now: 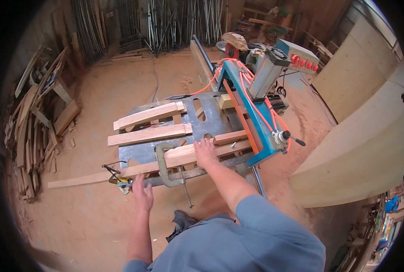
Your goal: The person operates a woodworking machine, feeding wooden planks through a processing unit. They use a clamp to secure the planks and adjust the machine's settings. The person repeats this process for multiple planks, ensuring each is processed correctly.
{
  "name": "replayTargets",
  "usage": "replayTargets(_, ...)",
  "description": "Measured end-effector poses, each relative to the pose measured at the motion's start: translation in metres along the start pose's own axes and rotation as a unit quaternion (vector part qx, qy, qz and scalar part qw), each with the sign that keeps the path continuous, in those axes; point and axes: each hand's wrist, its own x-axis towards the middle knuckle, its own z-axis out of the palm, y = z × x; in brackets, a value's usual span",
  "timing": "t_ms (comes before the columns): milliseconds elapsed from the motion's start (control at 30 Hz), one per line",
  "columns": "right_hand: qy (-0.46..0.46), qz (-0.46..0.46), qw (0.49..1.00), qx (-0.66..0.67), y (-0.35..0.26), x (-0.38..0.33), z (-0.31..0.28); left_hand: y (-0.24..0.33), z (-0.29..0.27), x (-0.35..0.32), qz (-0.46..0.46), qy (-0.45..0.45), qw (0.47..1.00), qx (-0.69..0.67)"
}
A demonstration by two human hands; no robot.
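Observation:
My right hand (205,153) lies with its fingers stretched over a short, pale wooden piece (180,155) at the front of the metal machine table (140,152). A grey C-clamp (162,165) grips the table's front edge beside this piece, its screw hanging down. My left hand (143,194) is raised at the front edge, thumb apart from the fingers, with nothing visible in it. Just left of it is a small yellow-and-black clamp (122,182) at a long thin wooden strip (82,180). Two wooden pieces with stepped ends, one nearer (149,134) and one farther (149,115), lie behind.
A blue machine frame (245,95) with orange hoses stands over the table's right side, near a control box (297,56) with red knobs. Scrap wood (36,122) is piled at left. Metal bars (183,27) lean at the back. A large curved panel (351,154) stands at right.

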Motion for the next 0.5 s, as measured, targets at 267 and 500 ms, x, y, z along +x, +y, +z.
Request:
replayTargets(267,0.048,-0.025,0.999,0.001,-0.008,0.005,0.014,-0.117,-0.039,-0.366,-0.416,-0.248,0.872,-0.074)
replayTargets(500,0.087,-0.023,0.996,-0.007,0.002,0.002,0.023,-0.140,-0.133,-0.546,-0.429,-0.403,0.807,0.043)
